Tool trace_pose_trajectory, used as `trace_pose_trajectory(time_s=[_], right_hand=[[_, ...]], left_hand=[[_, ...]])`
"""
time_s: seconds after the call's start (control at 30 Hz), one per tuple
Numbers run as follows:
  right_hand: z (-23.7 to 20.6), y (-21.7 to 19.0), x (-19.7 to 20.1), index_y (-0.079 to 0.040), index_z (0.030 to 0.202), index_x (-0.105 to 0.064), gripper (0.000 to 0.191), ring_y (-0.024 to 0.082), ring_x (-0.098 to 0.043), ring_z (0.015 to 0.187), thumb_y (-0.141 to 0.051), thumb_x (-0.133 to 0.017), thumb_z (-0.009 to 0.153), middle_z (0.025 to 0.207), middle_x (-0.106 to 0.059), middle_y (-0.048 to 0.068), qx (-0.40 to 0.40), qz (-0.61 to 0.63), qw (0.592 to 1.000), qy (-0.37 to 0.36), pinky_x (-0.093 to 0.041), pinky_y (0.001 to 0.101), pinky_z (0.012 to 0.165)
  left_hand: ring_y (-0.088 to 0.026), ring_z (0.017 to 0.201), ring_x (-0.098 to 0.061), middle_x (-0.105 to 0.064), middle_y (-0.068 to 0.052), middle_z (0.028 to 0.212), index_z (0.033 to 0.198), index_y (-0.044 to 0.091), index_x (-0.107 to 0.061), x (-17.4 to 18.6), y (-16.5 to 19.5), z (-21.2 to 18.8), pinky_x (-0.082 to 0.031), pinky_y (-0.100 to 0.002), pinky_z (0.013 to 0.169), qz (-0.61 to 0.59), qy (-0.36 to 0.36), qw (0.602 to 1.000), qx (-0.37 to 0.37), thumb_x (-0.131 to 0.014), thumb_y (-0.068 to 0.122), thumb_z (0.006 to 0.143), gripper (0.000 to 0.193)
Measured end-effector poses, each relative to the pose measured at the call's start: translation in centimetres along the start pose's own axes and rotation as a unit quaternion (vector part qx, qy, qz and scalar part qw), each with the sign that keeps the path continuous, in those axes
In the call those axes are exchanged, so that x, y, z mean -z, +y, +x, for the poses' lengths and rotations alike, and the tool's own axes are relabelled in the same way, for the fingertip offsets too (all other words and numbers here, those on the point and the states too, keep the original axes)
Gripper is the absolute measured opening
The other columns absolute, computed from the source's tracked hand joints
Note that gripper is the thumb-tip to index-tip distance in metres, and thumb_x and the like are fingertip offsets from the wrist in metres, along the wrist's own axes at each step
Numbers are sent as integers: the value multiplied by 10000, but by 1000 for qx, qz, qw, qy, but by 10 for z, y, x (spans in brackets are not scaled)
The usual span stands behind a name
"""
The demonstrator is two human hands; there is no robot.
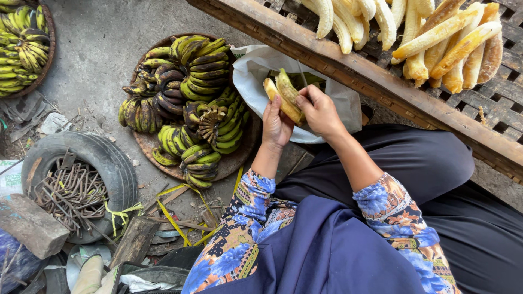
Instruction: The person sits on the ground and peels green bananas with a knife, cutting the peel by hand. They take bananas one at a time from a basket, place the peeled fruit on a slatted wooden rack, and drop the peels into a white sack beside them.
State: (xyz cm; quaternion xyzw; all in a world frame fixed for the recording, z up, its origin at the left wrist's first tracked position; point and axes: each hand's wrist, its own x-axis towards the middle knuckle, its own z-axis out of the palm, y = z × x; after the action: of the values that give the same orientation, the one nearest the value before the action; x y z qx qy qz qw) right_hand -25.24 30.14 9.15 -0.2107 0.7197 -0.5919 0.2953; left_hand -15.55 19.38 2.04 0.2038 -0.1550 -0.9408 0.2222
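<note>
My left hand [275, 126] grips a banana [284, 97] that is partly peeled, its pale flesh showing at the upper end. My right hand [320, 111] pinches the green-yellow peel at the banana's right side. Both hands are over a white plastic bag [251, 76] that holds peel scraps. My forearms come out of blue floral sleeves over a dark lap.
A round woven tray [146, 144] of green-black banana bunches [185, 103] lies left of the bag. Peeled bananas [430, 38] rest on a wooden slatted rack [381, 81] at upper right. An old tyre [81, 179] filled with sticks lies at left, another banana basket [24, 46] at top left.
</note>
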Motion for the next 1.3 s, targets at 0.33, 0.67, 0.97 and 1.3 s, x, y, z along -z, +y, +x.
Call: trace_pose_trajectory(time_s=[0.33,0.67,0.97,1.3], right_hand=[[-13,-38,20,-30,1067,-662,134,331,-660,869,-158,-666,1026,960,-671,152,105,-190,975,52,-516,396,757],[-21,-52,26,-38,1068,-726,181,273,-618,818,-210,-676,1093,941,-654,110,165,-153,953,203,-517,407,732],[-34,-39,139,-30,1223,-584,236,141,-434,558,-262,-582,1186,852,-487,68,303,337,777,436,-336,284,445],[-40,-25,144,-34,1205,-547,191,169,-430,565,-223,-562,1225,861,-441,62,271,327,806,412,-348,306,471]], left_hand=[[-250,1275,-617,-626,-114,1393,1462,105,-495,27,45,-5,-511,-477,1084,-7,-52,995,84,-566,345,980,543],[-218,1039,-593,-592,-100,1201,1465,72,-458,-37,65,0,-498,-420,1041,-82,-8,997,-6,-584,421,1032,571],[-242,1340,-514,-506,-176,1403,1539,-61,-366,-179,-49,74,-434,-396,1178,-30,-170,979,108,-589,435,1111,692],[-219,1501,-423,-474,-114,1550,1631,41,-292,-209,-95,89,-311,-363,1306,107,-274,947,132,-412,407,1189,586]])
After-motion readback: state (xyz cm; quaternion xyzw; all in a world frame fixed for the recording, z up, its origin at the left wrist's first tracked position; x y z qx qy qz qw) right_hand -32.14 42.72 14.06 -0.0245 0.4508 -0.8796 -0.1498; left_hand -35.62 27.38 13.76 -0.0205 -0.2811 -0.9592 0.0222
